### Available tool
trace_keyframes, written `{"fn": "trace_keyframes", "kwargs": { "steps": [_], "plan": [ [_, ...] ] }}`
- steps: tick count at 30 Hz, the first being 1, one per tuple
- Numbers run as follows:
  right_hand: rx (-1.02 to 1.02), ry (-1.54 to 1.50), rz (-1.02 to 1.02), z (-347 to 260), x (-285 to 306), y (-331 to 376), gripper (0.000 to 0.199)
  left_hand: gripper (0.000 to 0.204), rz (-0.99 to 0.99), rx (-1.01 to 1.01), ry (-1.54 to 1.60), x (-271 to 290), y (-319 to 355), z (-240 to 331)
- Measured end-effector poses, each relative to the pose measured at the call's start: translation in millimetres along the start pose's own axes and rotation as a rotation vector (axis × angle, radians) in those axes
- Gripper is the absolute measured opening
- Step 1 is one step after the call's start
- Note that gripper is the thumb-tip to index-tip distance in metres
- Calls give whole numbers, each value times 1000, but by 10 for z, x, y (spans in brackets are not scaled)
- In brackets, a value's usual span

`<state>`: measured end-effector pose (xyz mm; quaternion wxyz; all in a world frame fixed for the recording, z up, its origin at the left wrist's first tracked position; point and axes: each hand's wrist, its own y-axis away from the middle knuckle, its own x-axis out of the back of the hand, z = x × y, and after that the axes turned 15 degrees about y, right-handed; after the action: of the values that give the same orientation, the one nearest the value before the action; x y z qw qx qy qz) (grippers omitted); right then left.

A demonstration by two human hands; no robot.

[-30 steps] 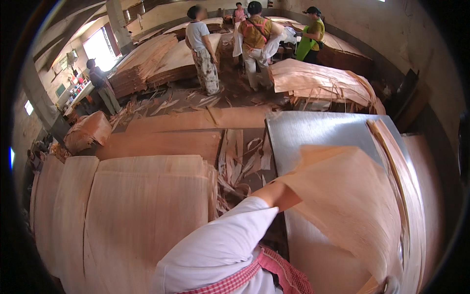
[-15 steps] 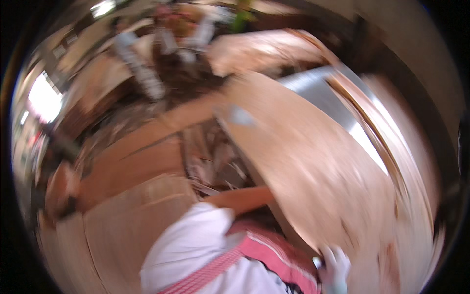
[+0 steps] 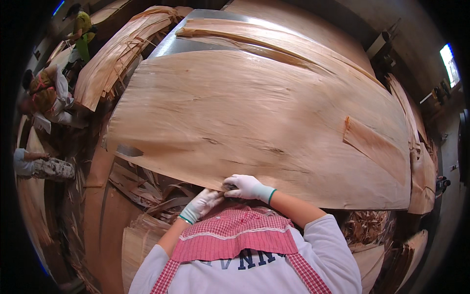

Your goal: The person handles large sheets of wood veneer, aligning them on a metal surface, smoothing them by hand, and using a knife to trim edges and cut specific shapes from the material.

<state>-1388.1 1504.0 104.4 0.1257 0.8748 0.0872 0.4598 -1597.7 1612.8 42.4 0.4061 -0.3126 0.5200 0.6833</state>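
A wide sheet of pale wood veneer (image 3: pixel 235 108) lies before me on a metal-topped surface (image 3: pixel 183 41). Both hands wear white gloves with green cuffs and meet at the sheet's near edge, close to my checked red apron. My right hand (image 3: pixel 249 187) has its fingers curled down by the edge, their tips dark. Just left of it and lower, my left hand (image 3: pixel 201 205) keeps its fingers pressed together, touching or nearly touching the right. What lies between the fingers is hidden. A small loose veneer piece (image 3: pixel 374 147) rests on the sheet's right part.
Folded veneer strips (image 3: pixel 279 44) lie along the far side. A veneer pile (image 3: pixel 122 54) stands at the far left, with scraps (image 3: pixel 134 188) below the sheet's left edge. Several people, one in a yellow top (image 3: pixel 82 24), are at the left. More scraps (image 3: pixel 369 225) lie near right.
My view has swung round to face the sheet squarely, and the blur is gone. The right hand, earlier by the sheet's edge at lower right, is now beside the left in front of me.
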Motion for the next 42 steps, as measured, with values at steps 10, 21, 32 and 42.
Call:
{"fn": "trace_keyframes", "kwargs": {
  "steps": [10,21,32,42],
  "plan": [
    [-636,-668,591,1663,20,1062,20,21,442,-283,121,322,-336,-308],
    [-1183,96,1084,4278,849,2853,38,31,656,-144,-169,-59,42,-273],
    [-1222,744,492,4947,1206,3102,10,50,721,-680,-1987,-667,-627,-573],
    [-1264,747,1087,4639,3092,3862,21,56,724,-609,-2099,-655,-702,-593]
  ]
}}
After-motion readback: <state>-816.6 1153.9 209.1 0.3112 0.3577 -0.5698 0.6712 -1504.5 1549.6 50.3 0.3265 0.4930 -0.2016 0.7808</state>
